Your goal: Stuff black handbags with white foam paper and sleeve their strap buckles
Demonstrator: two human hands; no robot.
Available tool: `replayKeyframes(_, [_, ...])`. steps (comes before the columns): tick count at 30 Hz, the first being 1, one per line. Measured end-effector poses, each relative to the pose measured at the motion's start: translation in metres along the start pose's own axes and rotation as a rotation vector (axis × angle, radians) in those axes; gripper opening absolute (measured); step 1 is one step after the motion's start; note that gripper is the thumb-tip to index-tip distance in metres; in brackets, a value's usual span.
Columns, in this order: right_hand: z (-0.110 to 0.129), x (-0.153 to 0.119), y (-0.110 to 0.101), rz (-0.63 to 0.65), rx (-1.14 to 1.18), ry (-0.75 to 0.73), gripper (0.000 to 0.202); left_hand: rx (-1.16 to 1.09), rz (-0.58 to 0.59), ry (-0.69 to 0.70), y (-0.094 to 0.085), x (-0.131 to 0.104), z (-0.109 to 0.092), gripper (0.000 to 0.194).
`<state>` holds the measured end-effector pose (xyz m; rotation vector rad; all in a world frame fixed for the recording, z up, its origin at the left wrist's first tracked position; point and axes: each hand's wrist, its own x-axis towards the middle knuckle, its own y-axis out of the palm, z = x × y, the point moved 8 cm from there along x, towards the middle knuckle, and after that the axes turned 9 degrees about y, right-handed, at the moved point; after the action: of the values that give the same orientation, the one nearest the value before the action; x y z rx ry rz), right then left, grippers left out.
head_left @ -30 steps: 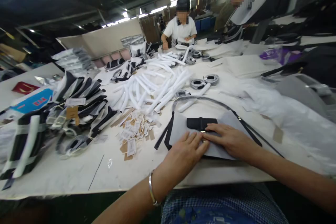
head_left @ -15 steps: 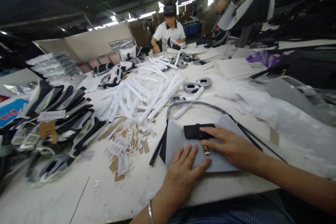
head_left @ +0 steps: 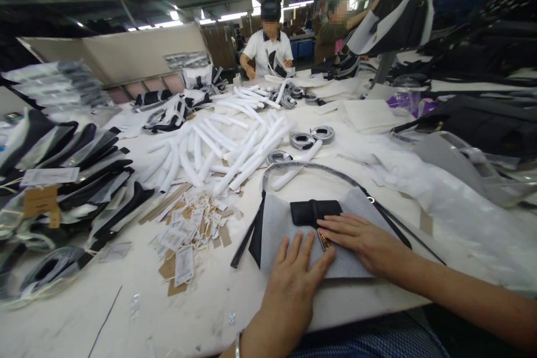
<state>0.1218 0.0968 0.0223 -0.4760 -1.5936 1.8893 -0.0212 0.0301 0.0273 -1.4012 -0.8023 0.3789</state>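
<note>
A black handbag (head_left: 254, 249) lies on the worktable, its front covered by a grey protective sheet (head_left: 274, 224). A black flap piece (head_left: 301, 213) shows through at its upper middle, and below that sits a gold clasp (head_left: 323, 240), tilted. The handle (head_left: 319, 166) arches up behind the bag. Spread flat on the sheet, left of the clasp, is my left hand (head_left: 289, 285), its thumb close to the clasp. My right hand (head_left: 371, 243) has its fingers stretched out over the clasp and the flap's lower right edge. Their tips touch the clasp area.
Left of the bag are loose paper tags (head_left: 184, 235) and a stack of wrapped bags (head_left: 92, 173). White foam tubes (head_left: 205, 142) and coiled straps (head_left: 302, 140) lie beyond. Plastic wrapping (head_left: 457, 201) spreads at right. A co-worker (head_left: 268, 47) in a white shirt stands across the table.
My right fingers have slid down off the black flap onto the clasp, which now sits at a slant. My left hand stays flat on the sheet. The view has turned slightly.
</note>
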Motion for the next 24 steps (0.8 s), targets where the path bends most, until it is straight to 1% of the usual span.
replayKeyframes(2, [-0.001, 0.001, -0.003, -0.008, 0.023, 0.005, 0.062, 0.010, 0.031, -0.014, 0.001, 0.003, -0.002, 0.067])
replayKeyframes(5, [0.004, 0.007, -0.015, -0.029, 0.062, -0.032, 0.053, 0.022, 0.068, -0.015, 0.000, 0.006, -0.004, 0.062])
replayKeyframes(9, [0.015, 0.025, -0.036, -0.060, 0.048, -0.113, 0.028, 0.098, 0.060, 0.017, -0.002, 0.008, -0.006, 0.055])
replayKeyframes(12, [0.024, 0.038, -0.044, -0.042, 0.057, -0.207, 0.018, 0.196, -0.019, 0.064, -0.001, 0.006, -0.005, 0.055])
replayKeyframes(15, [0.031, 0.043, -0.041, 0.027, 0.064, -0.325, 0.020, 0.318, -0.138, 0.140, 0.007, 0.003, -0.005, 0.055])
replayKeyframes(17, [0.029, 0.046, -0.036, 0.052, 0.053, -0.319, 0.020, 0.383, -0.217, 0.165, 0.015, 0.002, -0.004, 0.052])
replayKeyframes(18, [0.026, 0.047, -0.034, 0.053, 0.051, -0.293, 0.018, 0.397, -0.262, 0.154, 0.018, 0.001, -0.003, 0.051])
replayKeyframes(21, [0.021, 0.047, -0.026, 0.057, 0.051, -0.236, 0.013, 0.378, -0.391, 0.065, 0.024, -0.001, 0.001, 0.046])
replayKeyframes(24, [0.022, 0.044, -0.019, 0.041, 0.051, -0.234, 0.013, 0.370, -0.462, 0.045, 0.027, -0.001, 0.000, 0.043])
